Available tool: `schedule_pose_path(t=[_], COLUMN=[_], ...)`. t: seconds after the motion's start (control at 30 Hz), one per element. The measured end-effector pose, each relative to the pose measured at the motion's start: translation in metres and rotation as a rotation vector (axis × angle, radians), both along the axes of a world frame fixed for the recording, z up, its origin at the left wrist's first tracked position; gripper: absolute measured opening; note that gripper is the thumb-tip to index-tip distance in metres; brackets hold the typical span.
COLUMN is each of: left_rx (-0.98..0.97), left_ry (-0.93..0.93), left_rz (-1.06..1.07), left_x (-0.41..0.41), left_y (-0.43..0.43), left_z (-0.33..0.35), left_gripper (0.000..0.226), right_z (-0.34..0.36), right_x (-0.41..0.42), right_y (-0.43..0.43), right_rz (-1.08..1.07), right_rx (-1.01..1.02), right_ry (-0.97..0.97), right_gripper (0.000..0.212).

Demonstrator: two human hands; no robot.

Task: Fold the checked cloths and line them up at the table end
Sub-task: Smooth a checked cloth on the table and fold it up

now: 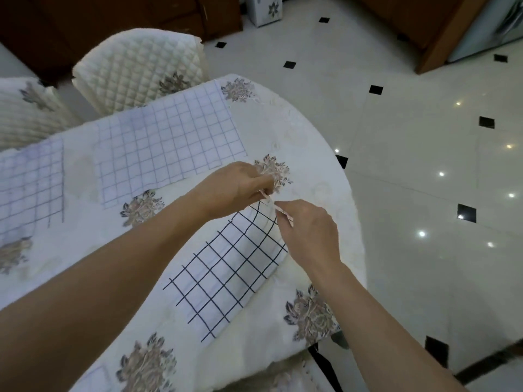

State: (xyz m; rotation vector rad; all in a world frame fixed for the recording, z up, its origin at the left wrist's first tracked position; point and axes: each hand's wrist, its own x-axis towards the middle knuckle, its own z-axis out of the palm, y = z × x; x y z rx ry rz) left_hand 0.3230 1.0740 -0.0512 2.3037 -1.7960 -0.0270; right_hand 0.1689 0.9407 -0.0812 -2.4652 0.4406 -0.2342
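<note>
A home dining room. A floral tablecloth (297, 131) covers the table, beside quilted chair covers (135, 72). Glossy tiled floor (410, 137).

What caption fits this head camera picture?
Left hand and right hand pinch one end of a dark-checked white cloth on a flowered tablecloth.

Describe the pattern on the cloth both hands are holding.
The cloth is white with a bold dark grid of squares; it shows clearest in the head view.
</note>
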Motion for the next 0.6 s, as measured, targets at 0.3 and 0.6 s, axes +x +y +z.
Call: schedule_pose_path(t=[0.3,0.6], left_rx=[-0.127,-0.174], left_ry=[0.087,0.152], left_rz=[0.090,0.069], left_x=[-0.053,-0.099], left_y=[0.151,0.244], left_z=[-0.028,-0.106], left_gripper=[0.026,0.018], right_z=[-0.020,-0.081], right_x=[-0.056,-0.106], right_y=[0.126,0.207], right_rz=[0.053,0.205], right_rx=[-0.109,-0.306], right_ry=[-0.150,-0.044], right_gripper=[0.029,0.037])
